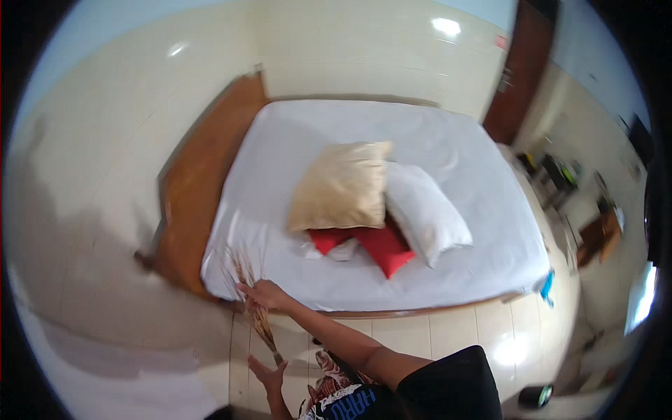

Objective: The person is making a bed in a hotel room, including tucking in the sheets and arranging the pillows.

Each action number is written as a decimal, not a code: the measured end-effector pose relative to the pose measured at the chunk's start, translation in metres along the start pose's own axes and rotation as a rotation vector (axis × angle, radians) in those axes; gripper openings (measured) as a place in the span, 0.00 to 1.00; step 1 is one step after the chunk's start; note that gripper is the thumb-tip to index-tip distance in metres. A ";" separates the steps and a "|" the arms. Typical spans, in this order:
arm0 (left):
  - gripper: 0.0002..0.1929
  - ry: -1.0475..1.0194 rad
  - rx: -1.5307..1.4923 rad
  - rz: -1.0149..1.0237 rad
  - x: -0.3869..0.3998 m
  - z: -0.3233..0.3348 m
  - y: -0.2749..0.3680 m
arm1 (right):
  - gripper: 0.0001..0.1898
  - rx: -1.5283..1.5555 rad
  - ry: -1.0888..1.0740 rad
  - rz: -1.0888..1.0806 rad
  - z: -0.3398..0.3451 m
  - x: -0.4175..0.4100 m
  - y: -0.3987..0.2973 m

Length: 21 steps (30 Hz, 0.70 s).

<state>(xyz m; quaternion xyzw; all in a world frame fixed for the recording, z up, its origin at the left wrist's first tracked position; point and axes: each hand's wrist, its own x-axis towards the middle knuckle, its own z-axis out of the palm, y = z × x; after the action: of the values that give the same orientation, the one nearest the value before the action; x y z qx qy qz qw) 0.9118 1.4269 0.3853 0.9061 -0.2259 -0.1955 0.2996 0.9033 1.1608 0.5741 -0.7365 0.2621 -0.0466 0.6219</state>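
Observation:
A stick broom (261, 321), a bundle of thin tan stalks tied at the handle end, slants between my hands beside the near left corner of the bed. My right hand (269, 294) reaches across and grips its stalks about midway, with the loose tips fanned out above. Lower down, my left hand (269, 371) has its fingers and thumb spread around the bound handle end; whether the palm touches it is unclear. On the bed's white sheet (315, 126) lie a beige pillow (341, 189), a white pillow (425, 210) and red fabric (383, 249), partly beneath the pillows.
A wooden headboard (199, 184) rises at the left. Tiled floor (399, 333) runs along the bed's near side. A blue item (547, 287) hangs at the near right corner. A brown door (520, 79) and a cluttered small table (556, 181) stand beyond, at right.

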 end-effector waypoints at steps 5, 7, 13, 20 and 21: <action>0.39 -0.423 -0.428 0.342 -0.017 0.053 0.117 | 0.40 0.457 0.250 -0.173 -0.128 -0.115 -0.028; 0.28 -0.481 -0.472 0.406 -0.029 0.078 0.158 | 0.33 0.390 0.259 -0.183 -0.168 -0.157 -0.027; 0.08 -0.577 -0.722 0.248 -0.043 0.148 0.263 | 0.13 -0.212 1.133 -0.831 -0.256 -0.307 0.015; 0.16 -0.368 -1.154 0.107 -0.108 0.180 0.376 | 0.29 -0.153 0.378 -0.042 -0.257 -0.351 0.193; 0.16 -0.336 -1.157 0.098 -0.127 0.186 0.392 | 0.30 -0.293 0.178 -0.083 -0.236 -0.348 0.243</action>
<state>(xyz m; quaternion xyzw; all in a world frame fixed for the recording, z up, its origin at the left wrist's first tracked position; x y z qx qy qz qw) 0.6019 1.1279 0.5225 0.5413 -0.1687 -0.4132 0.7126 0.4315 1.0835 0.4871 -0.8225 0.2892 -0.0985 0.4797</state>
